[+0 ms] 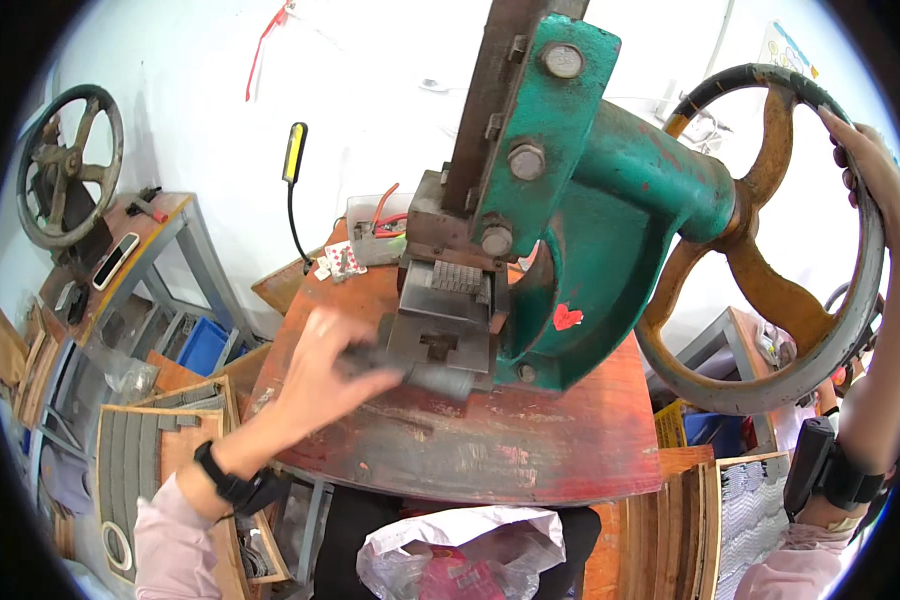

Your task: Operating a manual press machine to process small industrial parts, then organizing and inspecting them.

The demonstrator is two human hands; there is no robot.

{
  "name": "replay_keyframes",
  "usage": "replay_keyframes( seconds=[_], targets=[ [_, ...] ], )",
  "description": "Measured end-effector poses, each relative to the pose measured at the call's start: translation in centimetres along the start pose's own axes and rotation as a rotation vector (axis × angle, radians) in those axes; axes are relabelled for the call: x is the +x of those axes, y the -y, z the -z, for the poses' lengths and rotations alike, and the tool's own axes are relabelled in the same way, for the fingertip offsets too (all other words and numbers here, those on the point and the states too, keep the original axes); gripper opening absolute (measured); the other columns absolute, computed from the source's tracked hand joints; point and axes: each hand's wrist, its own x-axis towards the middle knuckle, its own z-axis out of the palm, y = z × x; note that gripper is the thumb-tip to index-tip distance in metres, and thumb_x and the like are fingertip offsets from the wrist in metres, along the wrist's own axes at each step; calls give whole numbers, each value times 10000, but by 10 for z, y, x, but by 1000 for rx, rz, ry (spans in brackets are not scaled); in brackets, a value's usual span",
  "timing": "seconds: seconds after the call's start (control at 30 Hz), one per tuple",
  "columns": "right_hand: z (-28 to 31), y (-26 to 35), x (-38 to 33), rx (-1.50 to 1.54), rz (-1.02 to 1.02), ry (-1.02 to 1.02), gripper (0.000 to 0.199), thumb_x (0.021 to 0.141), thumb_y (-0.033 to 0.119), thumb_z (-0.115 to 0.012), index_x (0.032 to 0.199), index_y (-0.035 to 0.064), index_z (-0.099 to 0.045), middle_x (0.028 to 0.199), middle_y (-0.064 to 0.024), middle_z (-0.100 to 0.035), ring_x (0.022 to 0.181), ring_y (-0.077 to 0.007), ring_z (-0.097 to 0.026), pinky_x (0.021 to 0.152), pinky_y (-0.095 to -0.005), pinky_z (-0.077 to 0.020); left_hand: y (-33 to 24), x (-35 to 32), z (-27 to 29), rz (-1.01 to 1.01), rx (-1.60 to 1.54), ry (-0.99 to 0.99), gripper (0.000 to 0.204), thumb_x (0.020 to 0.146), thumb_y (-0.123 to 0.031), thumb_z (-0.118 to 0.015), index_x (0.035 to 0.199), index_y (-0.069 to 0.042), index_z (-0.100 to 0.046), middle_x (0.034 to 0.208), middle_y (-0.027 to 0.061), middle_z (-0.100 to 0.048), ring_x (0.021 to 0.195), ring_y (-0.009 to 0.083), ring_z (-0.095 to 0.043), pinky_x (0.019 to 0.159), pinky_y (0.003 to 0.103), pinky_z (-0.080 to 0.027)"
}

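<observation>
A green arbor press [620,270] stands on the worn red-brown table [450,450], with a large handwheel [770,290] on its right. My right hand [875,175] rests on the upper right of the wheel's rim, fingers curled round it. Left of the press base, my left hand [325,375] is blurred by motion. Between its thumb and fingers is a dark grey ribbed bar [440,380], like a row of stacked thin pieces, reaching in front of the steel die block [435,343]. A small ribbed metal block [457,277] sits under the ram.
A wooden tray of grey rows [135,480] lies at lower left, another tray [755,520] at lower right. A plastic bag [460,550] is at my lap. Behind are a bin with red-handled tools [375,235] and a yellow-black lamp [294,150]. Another handwheel [70,165] stands far left.
</observation>
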Motion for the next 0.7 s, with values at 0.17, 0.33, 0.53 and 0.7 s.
replay_keyframes(
  seconds=[0.17,0.33,0.53,0.7],
  targets=[
    [29,49,-38,170,-261,189,348,843,357,-670,771,24,-595,612,-25,-503,509,-119,-454,493,-252,-410,17,-32,15,-13,176,331,474,658,-304,-794,981,-15,-602,934,103,-575,961,316,-496,863,416,-391],
    [35,73,-55,207,-130,282,372,822,372,-682,789,6,-623,647,-44,-543,542,-137,-490,513,-279,-433,22,42,-21,77,51,-4,582,729,-339,-741,1186,-31,-554,1167,156,-534,1123,335,-420,950,419,-358],
    [26,64,-44,139,-277,194,371,822,371,-685,819,2,-637,659,-46,-550,543,-130,-491,511,-266,-423,11,87,-56,193,35,78,485,702,-322,-773,1008,24,-624,1021,144,-525,1053,307,-415,908,384,-361],
    [6,25,-13,-26,-9,9,528,826,567,-560,813,41,-516,567,17,-455,384,-32,-419,287,-181,-335,8,94,-63,272,-116,82,467,670,-307,-765,1072,-99,-650,1188,116,-534,1158,340,-356,1012,438,-273]
  ],
)
